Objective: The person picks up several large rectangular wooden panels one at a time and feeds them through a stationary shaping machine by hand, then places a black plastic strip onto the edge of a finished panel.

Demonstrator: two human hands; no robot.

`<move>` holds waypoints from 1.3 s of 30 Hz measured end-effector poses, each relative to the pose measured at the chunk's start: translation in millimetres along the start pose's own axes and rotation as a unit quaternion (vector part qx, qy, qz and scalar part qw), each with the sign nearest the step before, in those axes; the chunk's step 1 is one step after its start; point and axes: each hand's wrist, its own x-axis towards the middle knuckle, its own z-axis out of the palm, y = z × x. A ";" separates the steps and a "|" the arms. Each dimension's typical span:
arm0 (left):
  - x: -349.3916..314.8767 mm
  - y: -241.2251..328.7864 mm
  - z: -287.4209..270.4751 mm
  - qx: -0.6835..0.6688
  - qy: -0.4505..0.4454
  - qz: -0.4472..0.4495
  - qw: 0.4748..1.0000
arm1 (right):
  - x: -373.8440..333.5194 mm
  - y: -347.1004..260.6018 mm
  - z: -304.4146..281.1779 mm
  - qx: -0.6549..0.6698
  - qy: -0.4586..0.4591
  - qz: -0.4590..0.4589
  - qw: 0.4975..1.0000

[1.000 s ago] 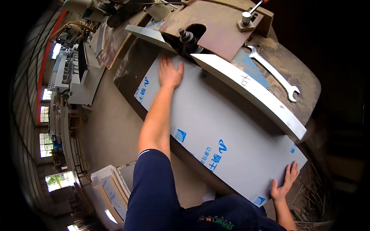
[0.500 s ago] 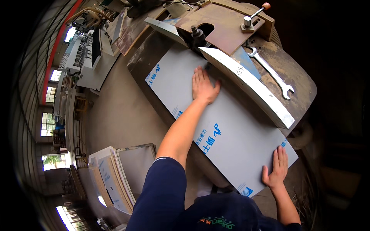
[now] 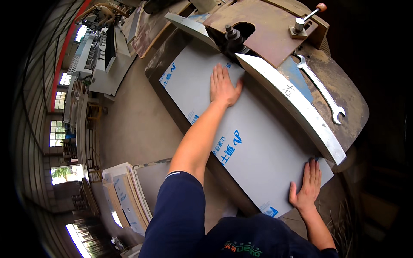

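A long grey panel (image 3: 262,167) with blue printing on its face lies flat on a machine's metal table, alongside a white-edged fence (image 3: 297,107). My left hand (image 3: 224,88) rests flat on the panel near the cutter spindle (image 3: 233,36), fingers stretched out and thumb apart. At the panel's near right end, my right hand (image 3: 306,187) lies flat by the corner, its fingers extended and thumb spread. Neither hand wraps around anything. The spindle stands in a gap between the white-edged fence and a second fence piece (image 3: 189,28), under a brown board (image 3: 258,21).
An open-end wrench (image 3: 320,88) lies on the dusty machine top behind the fence. A clamp lever (image 3: 307,19) with an orange knob stands nearby. Stacked panels (image 3: 129,198) lean at lower left. Beyond the floor, a grey machine (image 3: 99,64) stands at far left.
The view has shifted, so the fence and wrench appear further right and lower. Relative to the fence, the panel has slid toward the far left, with both hands flat on it.
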 end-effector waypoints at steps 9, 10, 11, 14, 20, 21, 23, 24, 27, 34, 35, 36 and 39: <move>36.9 -41.7 1.0 -0.012 0.015 0.002 1.000 | 45.3 -31.1 14.6 0.006 0.007 -0.007 1.000; 41.8 -47.3 1.1 -0.014 0.012 0.000 1.000 | 50.3 -34.6 16.8 0.008 0.011 -0.011 1.000; 47.0 -50.7 -1.0 -0.017 0.007 -0.002 1.000 | 54.9 -37.7 19.2 0.009 0.015 -0.015 1.000; 61.6 -63.8 0.9 -0.018 0.006 -0.005 1.000 | 67.9 -45.4 26.4 0.022 0.022 -0.013 0.999; 88.1 -88.4 3.7 -0.010 -0.007 -0.012 1.000 | 96.9 -65.1 35.3 0.018 0.026 -0.012 0.999; 91.5 -91.7 5.2 -0.008 -0.005 -0.015 1.000 | 101.3 -67.2 36.9 0.016 0.025 -0.011 0.999; 98.2 -97.8 6.0 0.007 -0.014 -0.024 1.000 | 107.6 -71.7 40.9 0.016 0.026 -0.014 0.999; 98.1 -102.9 4.0 0.016 -0.016 -0.031 0.999 | 109.0 -73.7 41.9 0.014 0.034 -0.020 0.999; 81.1 -94.2 19.2 0.063 -0.034 -0.070 0.995 | 111.0 -83.0 42.7 0.010 0.048 -0.035 0.998; -21.5 7.2 -12.8 -0.053 -0.043 -0.005 0.998 | 118.1 -65.4 38.5 0.015 0.022 -0.093 0.995; -24.1 5.2 -13.5 -0.048 -0.043 -0.008 0.998 | 118.7 -65.8 36.8 0.021 0.015 -0.096 0.995; -24.8 3.8 -13.8 -0.043 -0.042 -0.009 0.998 | 119.9 -66.0 35.5 0.026 0.009 -0.098 0.995; -22.9 2.8 -11.9 -0.040 -0.044 -0.010 0.998 | 123.3 -66.0 37.4 0.032 0.005 -0.094 0.995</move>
